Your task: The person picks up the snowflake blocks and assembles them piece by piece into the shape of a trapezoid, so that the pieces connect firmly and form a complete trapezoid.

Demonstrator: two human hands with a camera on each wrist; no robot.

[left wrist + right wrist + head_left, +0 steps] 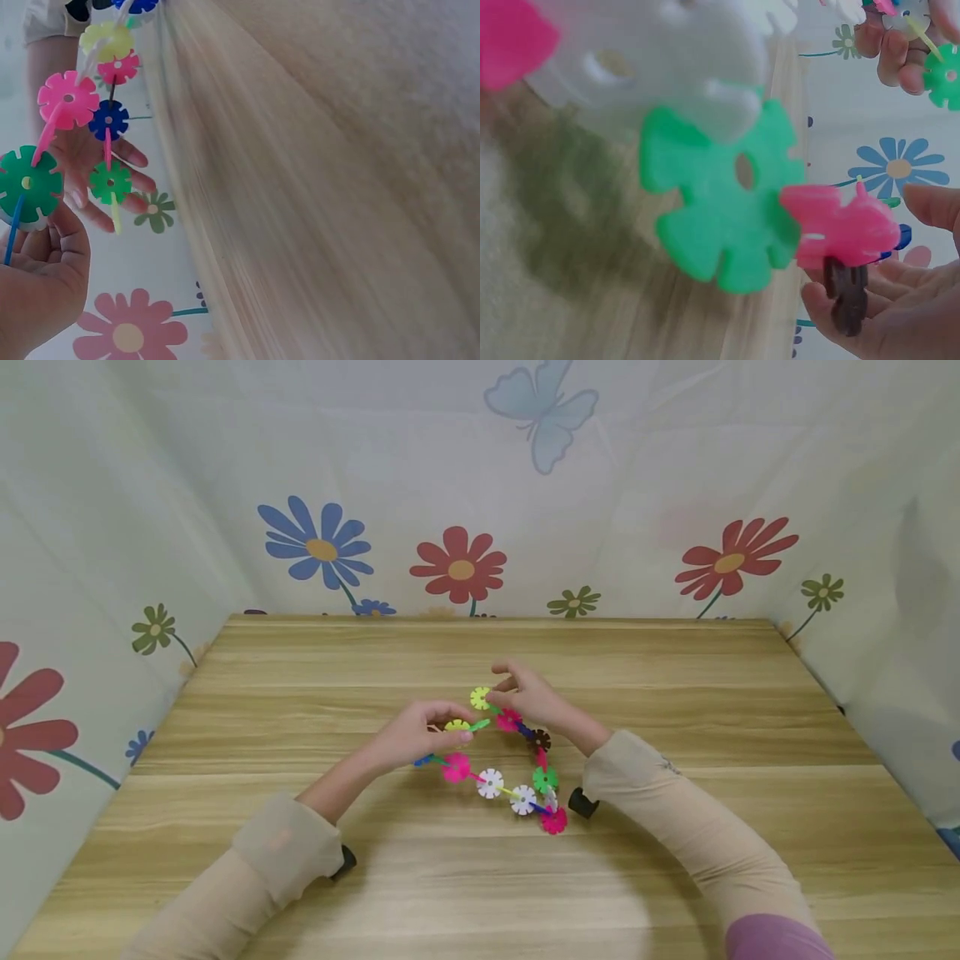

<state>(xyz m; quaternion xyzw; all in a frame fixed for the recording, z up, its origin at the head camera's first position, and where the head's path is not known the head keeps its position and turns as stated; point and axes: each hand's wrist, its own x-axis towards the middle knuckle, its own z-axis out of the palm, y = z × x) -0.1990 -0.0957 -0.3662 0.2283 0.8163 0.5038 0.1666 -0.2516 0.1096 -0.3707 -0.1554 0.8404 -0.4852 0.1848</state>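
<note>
A chain of notched, flower-shaped plastic discs (491, 783) in several colours bends in a loop over the wooden table. My left hand (420, 732) pinches it near one end, at a yellow disc (457, 725) with a green disc (481, 724) joined to it. At the other end, my right hand (531, 697) is beside another yellow disc (480, 697), its fingers loosely spread. In the left wrist view, that right hand (75, 161) lies behind a green disc (110, 182). A large green disc (727, 195) and a blurred white one (645, 67) fill the right wrist view's foreground.
The wood-grain table (337, 652) extends around both hands. A pale cloth printed with flowers (615, 510) and a butterfly hangs behind and at the sides. Black wrist cameras (582, 803) sit below both cuffs, the right one close to the chain.
</note>
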